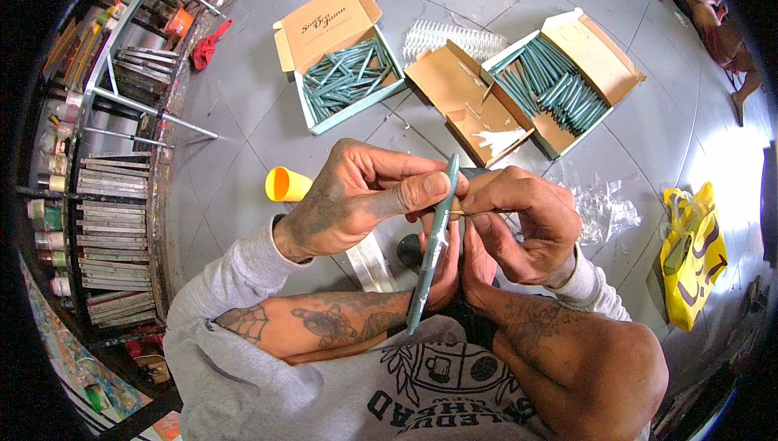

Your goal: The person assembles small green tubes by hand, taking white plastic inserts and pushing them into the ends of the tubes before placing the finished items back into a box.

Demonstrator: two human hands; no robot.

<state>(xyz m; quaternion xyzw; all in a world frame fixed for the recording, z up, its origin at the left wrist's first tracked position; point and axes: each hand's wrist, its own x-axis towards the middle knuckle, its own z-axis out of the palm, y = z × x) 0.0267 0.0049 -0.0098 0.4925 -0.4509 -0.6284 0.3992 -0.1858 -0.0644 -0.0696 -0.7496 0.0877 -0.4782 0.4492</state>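
A green pen (434, 246) with white print slants in front of my chest. My left hand (365, 194) pinches its upper part between thumb and fingertips. Close against the pen's side, my right hand (523, 218) has thumb and fingers pressed together on a thin yellowish sliver (459, 212), too small to name. Beyond my hands, an open box (395, 92) at left holds a loose heap of green pens (347, 76). The other open box (559, 151) holds green pens (555, 88) lying in rows. Between them a brown cardboard tray (454, 80) contains small white pieces (501, 141).
A yellow cup (288, 185) lies on its side by my left wrist. Crumpled clear plastic (604, 210) and a yellow bag (693, 254) are to the right. A rack (154, 222) of frames and jars, with metal legs (190, 126), lines the left. Another person (721, 32) is at far right.
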